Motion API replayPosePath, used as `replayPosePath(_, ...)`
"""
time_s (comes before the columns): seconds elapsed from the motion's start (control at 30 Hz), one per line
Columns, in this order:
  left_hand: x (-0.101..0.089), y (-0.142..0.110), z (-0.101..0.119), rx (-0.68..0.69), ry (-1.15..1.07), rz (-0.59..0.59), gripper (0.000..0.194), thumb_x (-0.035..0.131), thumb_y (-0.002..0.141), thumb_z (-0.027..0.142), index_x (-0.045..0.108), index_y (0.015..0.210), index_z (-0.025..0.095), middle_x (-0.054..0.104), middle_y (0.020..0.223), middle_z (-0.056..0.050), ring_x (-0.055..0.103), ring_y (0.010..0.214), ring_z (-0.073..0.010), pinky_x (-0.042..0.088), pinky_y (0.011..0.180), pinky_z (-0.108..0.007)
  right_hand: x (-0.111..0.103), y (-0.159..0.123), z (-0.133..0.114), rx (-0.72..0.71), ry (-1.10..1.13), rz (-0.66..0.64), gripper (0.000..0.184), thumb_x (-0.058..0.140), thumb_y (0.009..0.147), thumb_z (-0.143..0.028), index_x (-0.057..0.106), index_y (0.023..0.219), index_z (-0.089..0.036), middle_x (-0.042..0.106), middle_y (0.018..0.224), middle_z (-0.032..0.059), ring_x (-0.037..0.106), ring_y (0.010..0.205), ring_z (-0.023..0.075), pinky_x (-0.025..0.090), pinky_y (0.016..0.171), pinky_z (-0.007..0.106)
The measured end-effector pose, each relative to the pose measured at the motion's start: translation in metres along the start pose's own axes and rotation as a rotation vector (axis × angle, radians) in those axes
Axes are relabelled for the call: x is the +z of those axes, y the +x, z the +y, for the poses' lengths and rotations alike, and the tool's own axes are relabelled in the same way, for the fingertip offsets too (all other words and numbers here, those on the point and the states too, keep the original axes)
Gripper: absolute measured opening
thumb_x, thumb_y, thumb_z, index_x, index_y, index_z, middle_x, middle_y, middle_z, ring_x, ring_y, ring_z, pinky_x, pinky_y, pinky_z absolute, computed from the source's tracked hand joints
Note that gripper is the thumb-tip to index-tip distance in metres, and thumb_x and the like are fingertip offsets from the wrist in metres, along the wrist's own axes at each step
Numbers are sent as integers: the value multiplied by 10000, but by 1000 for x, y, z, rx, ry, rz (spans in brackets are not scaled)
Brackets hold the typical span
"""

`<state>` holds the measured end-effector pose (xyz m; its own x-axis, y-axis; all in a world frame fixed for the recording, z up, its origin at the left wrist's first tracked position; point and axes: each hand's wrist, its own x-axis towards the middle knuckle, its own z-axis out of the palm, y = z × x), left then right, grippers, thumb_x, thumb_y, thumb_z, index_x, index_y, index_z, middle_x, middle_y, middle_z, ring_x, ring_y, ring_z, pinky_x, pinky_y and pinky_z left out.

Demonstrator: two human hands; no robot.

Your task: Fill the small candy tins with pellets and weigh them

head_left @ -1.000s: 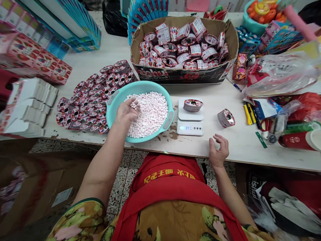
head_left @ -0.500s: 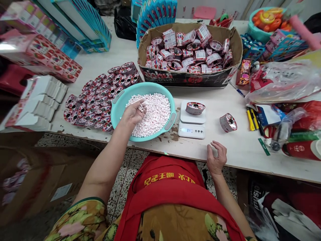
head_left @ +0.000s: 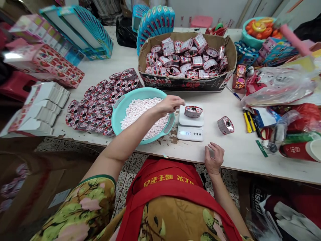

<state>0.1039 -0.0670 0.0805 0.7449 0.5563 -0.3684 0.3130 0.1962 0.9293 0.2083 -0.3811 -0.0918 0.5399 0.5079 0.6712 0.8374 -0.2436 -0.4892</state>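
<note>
My left hand (head_left: 172, 103) reaches over the right part of a turquoise basin (head_left: 117, 110) of small pale-pink candies (head_left: 136, 110). Its fingers are closed and point toward an oval strawberry-print container (head_left: 193, 111) with a hole in its top; whatever they hold is hidden. That container stands on a white digital scale (head_left: 190, 133), whose display reads about 85. At the table's front edge rests my right hand (head_left: 214, 158), fingers apart and holding nothing. A similar container (head_left: 225, 125) lies tilted on the table, right of the scale.
Behind the basin stands a cardboard box (head_left: 185, 85) full of similar containers. Rows of open containers (head_left: 100, 103) fill the area left of the basin, beside stacked flat cartons (head_left: 45, 107). Cutters (head_left: 248, 122), plastic bags (head_left: 278, 85) and a red cup (head_left: 298, 150) lie at right.
My left hand has lifted out of the candies and moved right, toward the container on the scale. The display went from about 84 to 85. My right hand stays at the table edge.
</note>
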Motion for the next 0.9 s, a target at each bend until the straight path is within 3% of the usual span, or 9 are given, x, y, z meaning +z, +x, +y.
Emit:
replayPosePath(0.1,38,31,9,99,425,-38,174,652,916,200,668,763,119,496,596,21,374,530,-84,246,545,-256,3,0,0,-51,-8,32,113,687,951,-212,681,1062,-191,736,1040,99,689,997,218,564,893,408)
replayPosePath(0.23,58,58,6,144,970,-78,224,637,937,350,738,937,150,714,917,-80,596,825,-202,325,650,-296,6,-3,1,-38,-3,19,107,662,959,-210,676,1064,-198,733,1046,100,688,1004,222,561,907,420)
replayPosePath(0.33,60,63,2,101,1111,-103,301,608,953,410,724,1116,186,738,1073,-105,635,941,-242,326,662,-303,6,-5,2,2,-3,2,88,654,961,-223,681,1041,-197,732,1043,106,694,1008,228,569,917,438)
replayPosePath(0.4,61,63,0,115,1104,-81,280,625,945,400,703,1122,197,733,1043,-95,630,918,-235,318,652,-301,6,-5,3,5,-5,-1,86,660,958,-220,683,1037,-196,733,1050,109,700,1007,229,576,915,442)
replayPosePath(0.5,63,62,-1,154,954,-36,143,709,898,311,666,928,179,683,842,-47,583,772,-181,303,621,-281,6,-4,3,-28,0,11,104,672,949,-191,679,1052,-196,734,1052,106,701,995,224,580,897,430)
replayPosePath(0.63,57,60,1,84,324,22,281,626,975,265,520,733,171,457,559,51,361,480,-69,230,506,-219,6,-2,2,-64,12,26,148,691,933,-156,676,1074,-202,730,1049,97,688,1004,222,575,879,407)
replayPosePath(0.73,36,54,4,-47,-157,66,372,624,999,443,483,768,189,348,491,102,196,376,-29,108,428,-182,7,-2,2,-67,15,30,152,695,930,-157,677,1073,-207,728,1053,93,681,1006,219,568,883,401)
replayPosePath(0.8,16,45,5,-79,-350,105,426,711,937,506,476,777,188,371,492,104,220,361,-13,103,398,-151,8,-3,3,-64,27,32,153,694,930,-155,677,1072,-209,729,1056,90,676,1010,216,562,894,399)
replayPosePath(0.9,-17,28,4,-70,-502,214,395,782,895,427,505,781,170,471,536,70,343,384,-9,185,376,-120,9,-5,3,-38,45,22,114,679,940,-173,680,1048,-209,731,1056,91,671,1020,219,553,907,407)
